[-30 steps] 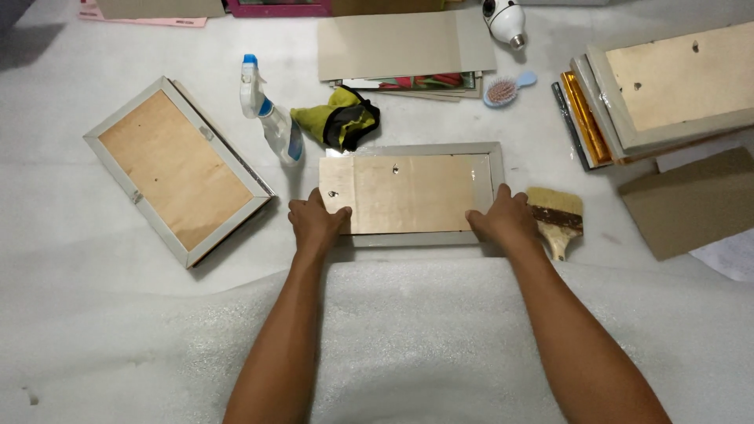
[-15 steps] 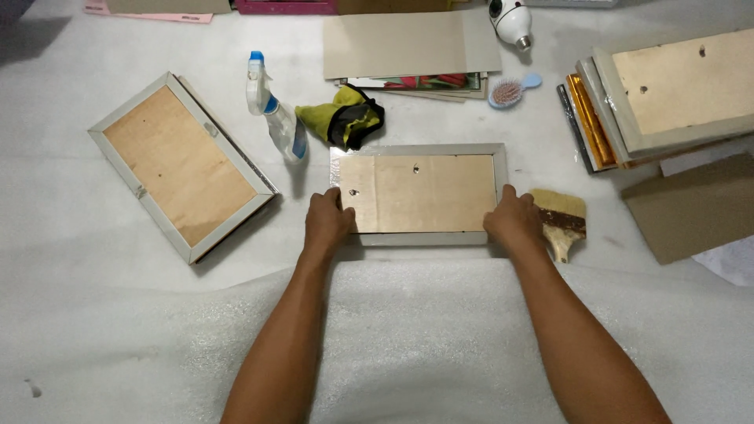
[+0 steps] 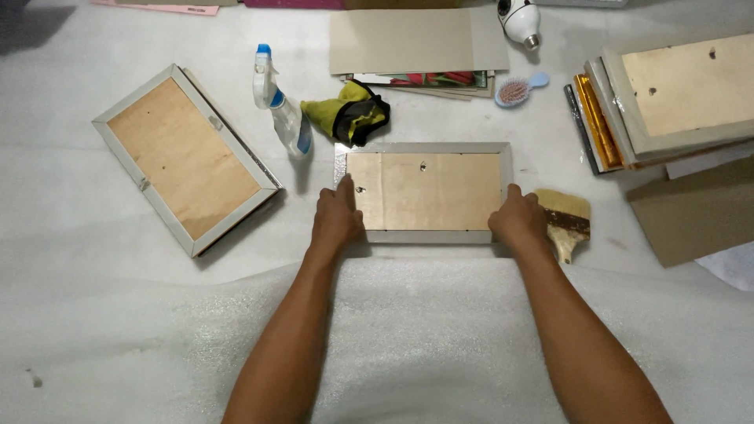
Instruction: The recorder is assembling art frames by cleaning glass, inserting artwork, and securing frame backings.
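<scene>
A picture frame (image 3: 425, 191) lies face down in the middle of the white foam sheet, its plywood backing up and its rim silver-grey. My left hand (image 3: 338, 220) grips the frame's left end, fingers over the rim. My right hand (image 3: 518, 221) grips the right end in the same way. A wide paint brush (image 3: 565, 220) lies just right of my right hand, touching nothing I can make out but the sheet.
A second face-down frame (image 3: 184, 157) lies tilted at the left. A spray bottle (image 3: 281, 110) and a yellow-and-black cloth (image 3: 353, 116) sit behind the held frame. Cardboard sheets (image 3: 416, 39), a small hairbrush (image 3: 517, 90), stacked frames (image 3: 675, 94) and a brown box (image 3: 699, 212) fill the back and right.
Both hands and the frame sit slightly nearer to me in view than before; the grip on the two ends is the same.
</scene>
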